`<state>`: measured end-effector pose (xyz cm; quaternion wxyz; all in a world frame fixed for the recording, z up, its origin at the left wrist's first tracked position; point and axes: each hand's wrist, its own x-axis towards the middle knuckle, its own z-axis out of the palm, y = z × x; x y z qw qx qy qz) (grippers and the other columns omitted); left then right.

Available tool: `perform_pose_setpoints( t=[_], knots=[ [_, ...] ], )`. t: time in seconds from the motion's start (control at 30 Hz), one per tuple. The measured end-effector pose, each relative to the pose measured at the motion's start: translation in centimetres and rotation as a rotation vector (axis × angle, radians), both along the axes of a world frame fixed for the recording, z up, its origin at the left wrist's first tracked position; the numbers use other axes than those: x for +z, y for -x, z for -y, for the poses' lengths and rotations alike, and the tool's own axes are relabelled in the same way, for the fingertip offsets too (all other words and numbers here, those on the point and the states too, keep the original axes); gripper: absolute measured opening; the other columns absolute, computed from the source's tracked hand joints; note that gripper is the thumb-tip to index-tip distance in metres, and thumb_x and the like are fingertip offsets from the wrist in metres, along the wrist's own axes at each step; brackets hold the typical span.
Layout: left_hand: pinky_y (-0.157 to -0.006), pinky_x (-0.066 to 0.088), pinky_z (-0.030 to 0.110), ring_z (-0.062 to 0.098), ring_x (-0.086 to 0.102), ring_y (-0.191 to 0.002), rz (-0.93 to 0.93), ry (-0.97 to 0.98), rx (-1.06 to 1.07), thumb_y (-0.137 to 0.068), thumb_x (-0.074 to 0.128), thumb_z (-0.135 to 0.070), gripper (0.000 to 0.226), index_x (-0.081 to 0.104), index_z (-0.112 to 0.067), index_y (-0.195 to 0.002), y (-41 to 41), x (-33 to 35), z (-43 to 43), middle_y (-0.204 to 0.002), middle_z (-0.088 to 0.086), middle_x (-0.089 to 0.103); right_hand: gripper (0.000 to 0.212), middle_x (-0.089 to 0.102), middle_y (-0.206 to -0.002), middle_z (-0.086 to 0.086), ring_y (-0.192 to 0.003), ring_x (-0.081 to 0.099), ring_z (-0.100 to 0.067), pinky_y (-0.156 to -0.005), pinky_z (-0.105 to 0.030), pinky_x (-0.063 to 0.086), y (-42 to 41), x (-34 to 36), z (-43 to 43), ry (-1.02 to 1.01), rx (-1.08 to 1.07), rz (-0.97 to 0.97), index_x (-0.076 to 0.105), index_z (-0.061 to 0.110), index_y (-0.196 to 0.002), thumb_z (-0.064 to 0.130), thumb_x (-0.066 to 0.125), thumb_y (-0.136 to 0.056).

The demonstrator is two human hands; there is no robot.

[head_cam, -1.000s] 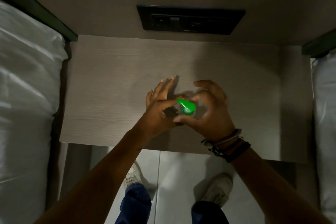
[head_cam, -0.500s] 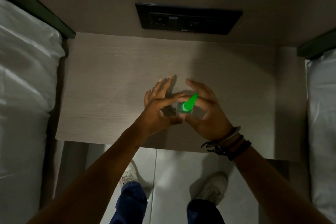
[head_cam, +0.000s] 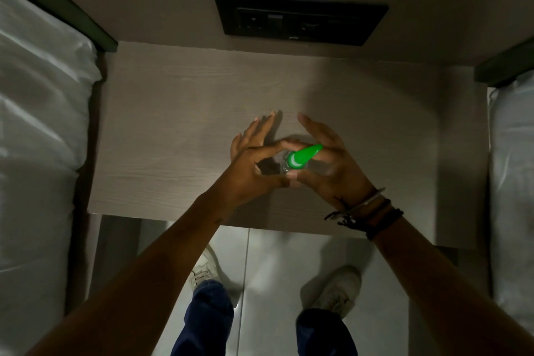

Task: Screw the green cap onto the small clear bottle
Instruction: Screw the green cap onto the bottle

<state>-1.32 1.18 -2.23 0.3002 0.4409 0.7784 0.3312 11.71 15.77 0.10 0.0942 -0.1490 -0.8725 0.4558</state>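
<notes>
While both hands meet over the nightstand (head_cam: pixel 179 130), the cap (head_cam: pixel 303 156) and the bottle (head_cam: pixel 284 164) sit between them, just above the tabletop and near its front edge, well forward of the socket panel (head_cam: pixel 300 19) on the wall. The cap is a bright green tapered piece, its pointed end aimed away and to the right; its wide end sits at the bottle's neck, though whether the threads have caught cannot be told in this dim light. Only a sliver of clear plastic shows under the cap's base.

The left hand (head_cam: pixel 254 165) closes thumb and forefinger in a ring near the bottle's body, other fingers fanned out toward the panel; contact with the bottle looks likely but is not plainly visible. The right hand (head_cam: pixel 326 162), wristbands (head_cam: pixel 364 208) behind it, pinches around the cap, thumb at its base and fingers along the far side.

Both pieces look very light and small, so neither needs much force. The bottle seems thin-walled and may give under a hard squeeze, which could tilt the neck and cross the threads; a hold low on its body, firm but not crushing, should serve. The cap looks stiff and smooth, and its taper offers poor purchase near the tip, so the turning grip belongs at the wide end, where fingers get the most leverage. Slipping seems the main risk.
</notes>
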Motion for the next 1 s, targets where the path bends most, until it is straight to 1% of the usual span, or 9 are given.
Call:
perform_pose_setpoints(
  t=[0.1,0.17,0.27,0.37,0.57,0.67,0.73,0.83,1.0],
  knots=[
    [-0.114,-0.001,0.052,0.020,-0.004,-0.147,-0.013,-0.011,-0.001,-0.065,0.062,-0.068,0.070,0.043,-0.048,-0.129,0.0,-0.1,0.0,-0.160,-0.003,0.008,0.048,0.050,-0.147,-0.014,-0.142,0.035,-0.036,-0.115,-0.057,0.029,0.3,-0.2,0.2,-0.034,0.005,0.016,0.071,0.012,-0.113,0.041,0.064,-0.075],
    [-0.114,-0.001,0.052,0.022,-0.003,-0.147,-0.018,-0.003,-0.029,-0.065,0.061,-0.067,0.072,0.041,-0.048,-0.131,0.1,0.1,-0.3,-0.160,-0.002,0.009,0.052,0.054,-0.144,-0.010,-0.142,0.034,-0.036,-0.112,-0.062,0.031,0.0,-0.2,0.4,-0.059,-0.042,0.006,0.069,0.013,-0.117,0.043,0.063,-0.075],
    [-0.114,-0.001,0.054,0.023,-0.004,-0.147,-0.027,0.013,-0.067,-0.066,0.060,-0.065,0.072,0.043,-0.045,-0.133,0.5,0.3,-0.4,-0.161,0.002,0.010,0.059,0.057,-0.140,-0.004,-0.141,0.033,-0.027,-0.109,-0.060,0.034,-0.2,-0.6,0.9,-0.098,-0.126,-0.039,0.064,0.012,-0.124,0.047,0.063,-0.076],
    [-0.114,-0.003,0.053,0.022,-0.005,-0.148,0.006,0.013,-0.081,-0.068,0.061,-0.062,0.069,0.043,-0.046,-0.132,0.9,0.4,-0.2,-0.161,0.000,0.008,0.050,0.058,-0.139,-0.004,-0.141,0.037,-0.033,-0.108,-0.062,0.035,0.1,-0.8,1.1,-0.120,-0.140,-0.032,0.072,0.012,-0.109,0.050,0.063,-0.077],
    [-0.112,0.003,0.055,0.020,0.003,-0.146,-0.085,-0.033,0.023,-0.062,0.067,-0.064,0.079,0.039,-0.048,-0.134,0.1,-0.1,0.7,-0.159,-0.001,0.010,0.053,0.063,-0.134,-0.010,-0.133,0.046,-0.037,-0.102,-0.064,0.040,0.2,0.0,1.7,-0.068,-0.303,-0.021,0.075,0.013,-0.102,0.053,0.070,-0.067],
    [-0.111,0.007,0.058,0.021,0.012,-0.143,-0.194,-0.051,0.058,-0.059,0.080,-0.053,0.064,0.061,-0.038,-0.118,0.0,-0.2,0.2,-0.156,0.006,0.025,0.048,0.066,-0.123,-0.014,-0.116,0.059,-0.039,-0.091,-0.065,0.047,0.8,0.6,3.3,-0.075,-0.502,-0.058,0.074,0.012,-0.092,0.050,0.075,-0.062],
    [-0.112,0.003,0.054,0.019,0.010,-0.143,-0.225,-0.031,0.038,-0.062,0.081,-0.049,0.051,0.068,-0.035,-0.110,0.4,0.2,-0.5,-0.156,0.004,0.026,0.046,0.065,-0.118,-0.017,-0.109,0.061,-0.039,-0.087,-0.064,0.048,1.0,0.6,4.6,-0.094,-0.606,-0.053,0.070,0.011,-0.083,0.050,0.075,-0.061],
    [-0.112,-0.004,0.048,0.017,0.006,-0.144,-0.218,-0.016,-0.023,-0.066,0.078,-0.042,0.045,0.069,-0.032,-0.109,1.0,1.0,-1.0,-0.157,0.000,0.022,0.048,0.064,-0.118,-0.018,-0.108,0.061,-0.038,-0.085,-0.064,0.049,1.2,0.7,5.8,-0.082,-0.679,-0.026,0.063,0.011,-0.081,0.052,0.075,-0.060],
    [-0.112,-0.004,0.054,0.026,0.004,-0.146,-0.260,0.019,-0.090,-0.071,0.080,-0.042,0.043,0.069,-0.032,-0.111,1.1,1.5,-1.1,-0.159,0.002,0.018,0.055,0.061,-0.123,-0.017,-0.111,0.059,-0.033,-0.089,-0.060,0.049,0.6,1.2,5.3,-0.088,-0.615,-0.003,0.063,0.014,-0.086,0.058,0.077,-0.057]
  ],
)
